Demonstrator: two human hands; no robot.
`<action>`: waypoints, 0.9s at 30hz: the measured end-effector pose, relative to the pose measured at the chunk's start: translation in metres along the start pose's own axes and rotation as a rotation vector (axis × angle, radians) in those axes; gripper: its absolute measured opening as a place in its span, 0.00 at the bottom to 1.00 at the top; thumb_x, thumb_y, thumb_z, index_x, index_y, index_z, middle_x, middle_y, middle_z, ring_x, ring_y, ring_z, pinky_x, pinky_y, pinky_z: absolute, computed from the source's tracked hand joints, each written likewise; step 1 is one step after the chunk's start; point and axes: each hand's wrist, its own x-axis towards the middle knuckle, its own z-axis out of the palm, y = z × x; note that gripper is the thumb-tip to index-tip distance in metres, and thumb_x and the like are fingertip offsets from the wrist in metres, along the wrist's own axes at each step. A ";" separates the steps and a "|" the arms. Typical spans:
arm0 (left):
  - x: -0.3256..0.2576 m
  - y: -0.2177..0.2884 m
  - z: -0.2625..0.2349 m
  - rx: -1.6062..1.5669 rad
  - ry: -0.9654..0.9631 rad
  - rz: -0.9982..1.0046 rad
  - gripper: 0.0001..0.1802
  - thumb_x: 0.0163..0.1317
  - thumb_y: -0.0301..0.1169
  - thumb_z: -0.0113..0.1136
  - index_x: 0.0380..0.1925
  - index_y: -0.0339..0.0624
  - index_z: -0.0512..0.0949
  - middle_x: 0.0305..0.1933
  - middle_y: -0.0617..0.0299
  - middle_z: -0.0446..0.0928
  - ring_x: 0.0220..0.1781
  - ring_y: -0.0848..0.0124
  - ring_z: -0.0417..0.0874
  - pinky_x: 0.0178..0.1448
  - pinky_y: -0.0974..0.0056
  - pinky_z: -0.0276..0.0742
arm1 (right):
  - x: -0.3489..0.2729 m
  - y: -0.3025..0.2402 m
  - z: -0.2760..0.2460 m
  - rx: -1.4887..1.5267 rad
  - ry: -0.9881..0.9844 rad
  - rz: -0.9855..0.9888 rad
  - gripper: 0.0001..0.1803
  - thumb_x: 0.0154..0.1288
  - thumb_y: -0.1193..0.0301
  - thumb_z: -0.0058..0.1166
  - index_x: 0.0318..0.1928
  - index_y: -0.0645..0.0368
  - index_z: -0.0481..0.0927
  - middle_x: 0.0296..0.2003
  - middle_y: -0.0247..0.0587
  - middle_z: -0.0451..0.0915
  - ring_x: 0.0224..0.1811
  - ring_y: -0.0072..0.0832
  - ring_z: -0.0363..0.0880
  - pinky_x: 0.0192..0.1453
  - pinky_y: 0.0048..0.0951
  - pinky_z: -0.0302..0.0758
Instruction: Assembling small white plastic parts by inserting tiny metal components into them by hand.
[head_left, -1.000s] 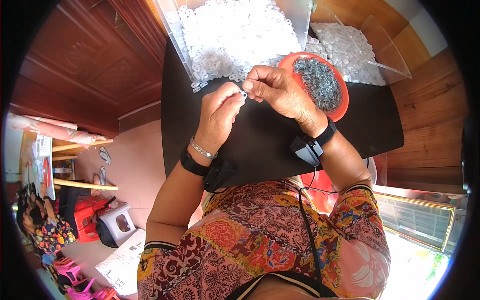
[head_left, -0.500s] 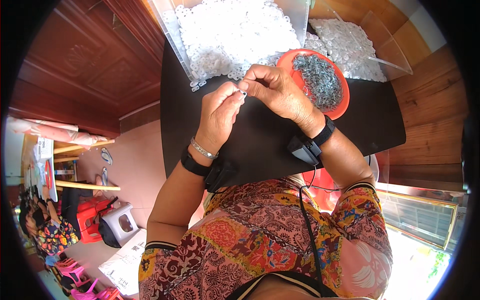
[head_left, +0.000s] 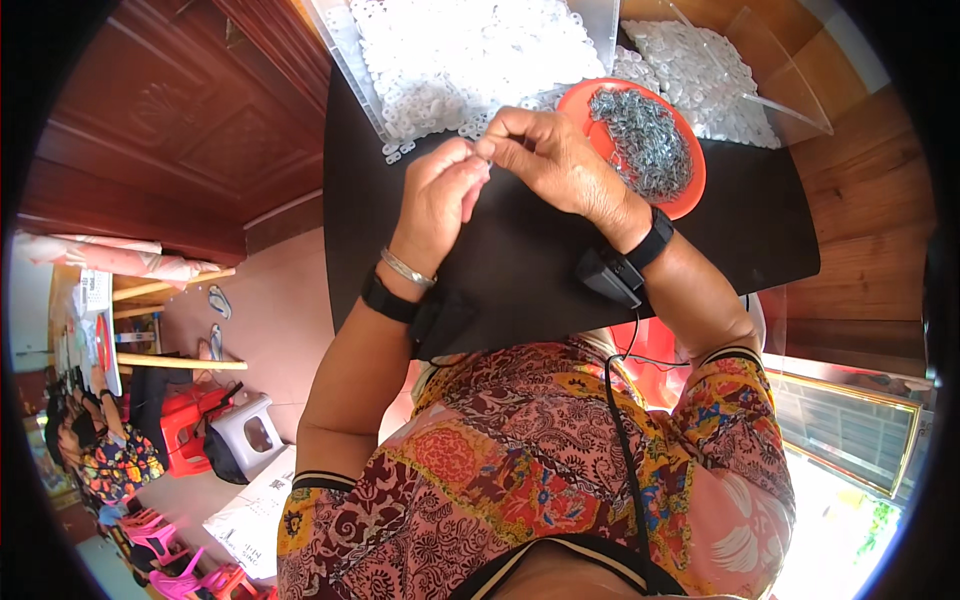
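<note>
My left hand point(head_left: 434, 205) is closed, its thumb and fingertips pinching a small white plastic piece point(head_left: 485, 171) mostly hidden by the fingers. Against it, the thumb and index finger of my right hand point(head_left: 565, 168) are pressed together. Whatever they grip is too small to make out. Both hands meet over the dark table point(head_left: 520, 275). Beyond them stands a clear bin point(head_left: 352, 88) heaped with small white pieces point(head_left: 455, 65) that have holes. Right of my right hand lies an orange-red plate point(head_left: 694, 196) bearing a pile of thin grey metal pieces point(head_left: 648, 150).
Another clear container point(head_left: 790, 112) with whitish pieces stands at the back right. A few loose white pieces point(head_left: 397, 153) lie by the bin's near corner. A black cable point(head_left: 622, 420) hangs from my right wrist device. Far left, another person point(head_left: 110, 450) sits near stools.
Both hands stay together at the small white piece, with only slight finger movement. The piece's dark hole, visible before, no longer shows. The whole view has shifted slightly.
</note>
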 end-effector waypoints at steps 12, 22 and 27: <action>0.014 -0.005 -0.042 -0.392 0.563 0.170 0.07 0.58 0.30 0.50 0.24 0.40 0.71 0.16 0.66 0.68 0.13 0.78 0.64 0.16 0.73 0.56 | 0.002 -0.004 0.006 -0.487 0.065 -0.095 0.07 0.62 0.73 0.53 0.38 0.63 0.80 0.31 0.45 0.79 0.31 0.33 0.79 0.37 0.29 0.73; 0.015 -0.007 -0.066 -0.611 0.799 0.221 0.06 0.58 0.29 0.49 0.23 0.42 0.70 0.16 0.66 0.66 0.13 0.75 0.64 0.17 0.71 0.57 | 0.048 -0.002 0.054 -0.850 -0.158 -0.374 0.10 0.55 0.73 0.54 0.39 0.58 0.80 0.34 0.43 0.77 0.38 0.42 0.78 0.42 0.38 0.76; 0.019 -0.015 -0.079 -0.657 0.878 0.190 0.08 0.59 0.31 0.49 0.22 0.43 0.69 0.16 0.66 0.66 0.13 0.75 0.64 0.17 0.71 0.58 | 0.056 -0.007 0.095 -1.076 -0.247 -0.540 0.08 0.56 0.72 0.48 0.33 0.58 0.80 0.35 0.39 0.77 0.40 0.32 0.78 0.39 0.31 0.78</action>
